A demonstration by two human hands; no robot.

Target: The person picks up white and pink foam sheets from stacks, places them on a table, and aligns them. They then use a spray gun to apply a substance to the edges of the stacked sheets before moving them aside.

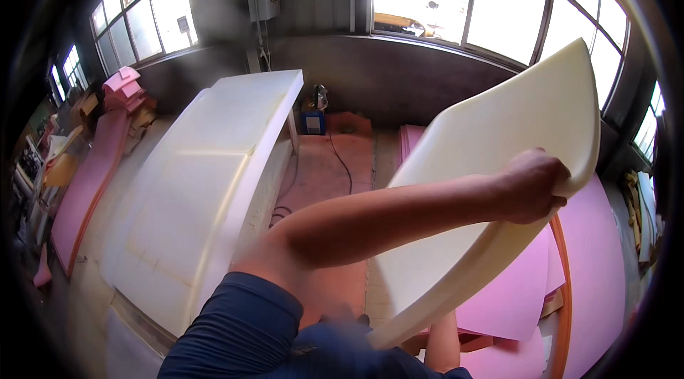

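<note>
Nearest: dark blue sleeve (235,329) and left forearm, reaching across to the right.
Left hand (531,185): fingers clamped on the upper edge of the cream foam sheet (499,137).
Sheet: held in the air, tilted, over the pink foam stack (591,265); long axis runs lower-left to upper-right.
Right hand: hidden under the sheet; only a forearm (443,342) shows, grip cannot be told.
Left: cream foam block (206,187) on the surface.

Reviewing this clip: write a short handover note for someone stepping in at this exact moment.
Left hand: reaches across the body and grips the far edge of the cream foam sheet, which is lifted and bent.
Right hand: hidden behind the sheet; only the forearm shows beneath it.
A thick cream foam stack lies on the left; pink foam sheets lie under the raised one on the right.
Done: the sheet is up.
Left: it is not yet set down anywhere.
</note>
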